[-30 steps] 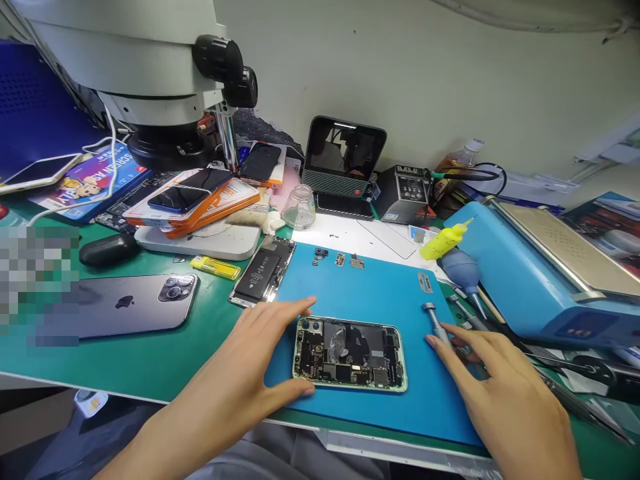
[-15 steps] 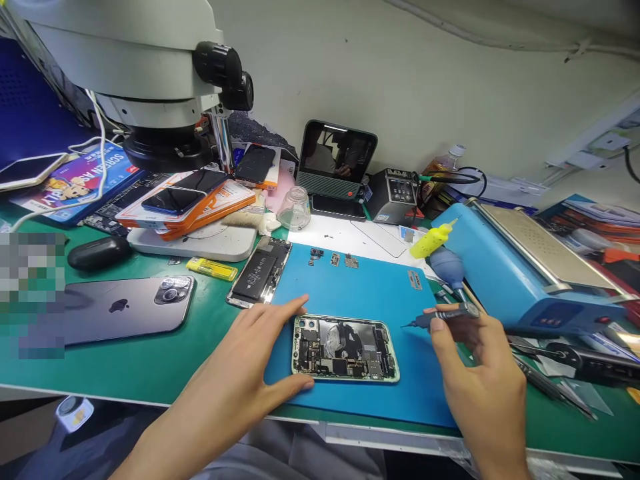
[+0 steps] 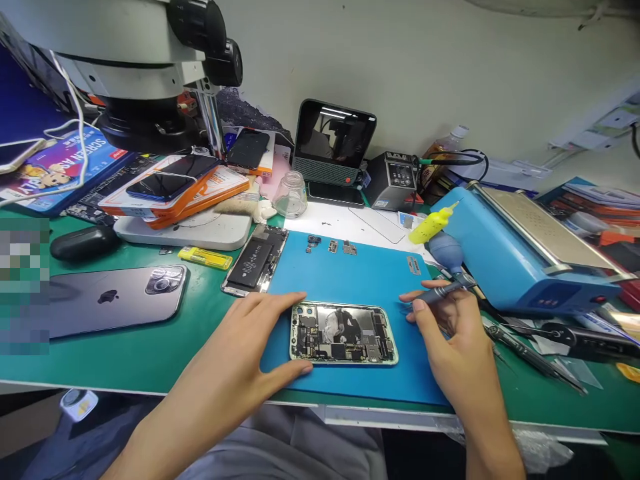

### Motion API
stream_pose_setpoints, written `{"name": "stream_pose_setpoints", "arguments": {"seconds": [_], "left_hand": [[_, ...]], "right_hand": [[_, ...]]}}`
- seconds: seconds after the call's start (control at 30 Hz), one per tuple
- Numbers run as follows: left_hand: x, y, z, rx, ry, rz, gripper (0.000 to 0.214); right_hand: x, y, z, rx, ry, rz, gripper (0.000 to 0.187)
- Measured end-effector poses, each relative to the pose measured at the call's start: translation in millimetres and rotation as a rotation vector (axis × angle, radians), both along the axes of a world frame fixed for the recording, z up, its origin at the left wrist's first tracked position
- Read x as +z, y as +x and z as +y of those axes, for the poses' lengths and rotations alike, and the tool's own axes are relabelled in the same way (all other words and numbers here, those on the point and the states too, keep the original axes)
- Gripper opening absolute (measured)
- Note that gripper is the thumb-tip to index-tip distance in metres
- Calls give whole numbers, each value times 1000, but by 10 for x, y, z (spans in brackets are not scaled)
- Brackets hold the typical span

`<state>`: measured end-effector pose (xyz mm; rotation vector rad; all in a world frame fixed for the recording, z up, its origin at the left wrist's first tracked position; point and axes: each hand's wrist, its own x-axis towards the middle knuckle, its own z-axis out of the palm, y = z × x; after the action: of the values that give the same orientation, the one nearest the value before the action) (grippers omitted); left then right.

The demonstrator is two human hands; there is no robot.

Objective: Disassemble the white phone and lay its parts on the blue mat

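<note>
The left hand is resting on the blue mat with fingers spread around one end of the opened phone, while the right hand is pinching a screwdriver just beside the other end.

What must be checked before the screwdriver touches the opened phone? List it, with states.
1. The opened green-framed phone lies flat on the blue work mat: ok.
2. The left hand braces the phone's camera end: ok.
3. The right hand grips the slim grey metal screwdriver: ok.
4. Screwdriver tip seated on a screw: not ok, it is right of the phone.
5. Bit fits the screws: cannot tell.
6. The small loose metal parts lie at the mat's far edge, apart from the phone: ok.
</note>
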<state>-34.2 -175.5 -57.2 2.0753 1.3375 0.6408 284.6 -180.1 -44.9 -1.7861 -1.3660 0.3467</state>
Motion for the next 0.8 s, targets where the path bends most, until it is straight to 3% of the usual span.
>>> {"name": "stream_pose_setpoints", "arguments": {"seconds": [0.23, 0.5, 0.8], "left_hand": [[-79, -21, 17, -8, 30, 33, 62], [-131, -1, 75, -42, 76, 42, 64], [-74, 129, 162, -90, 305, 120, 70]], "right_hand": [[33, -57, -68, 91, 5, -41, 27], [58, -77, -125, 97, -22, -4, 26], [82, -32, -69, 125, 23, 211, 37]]}}
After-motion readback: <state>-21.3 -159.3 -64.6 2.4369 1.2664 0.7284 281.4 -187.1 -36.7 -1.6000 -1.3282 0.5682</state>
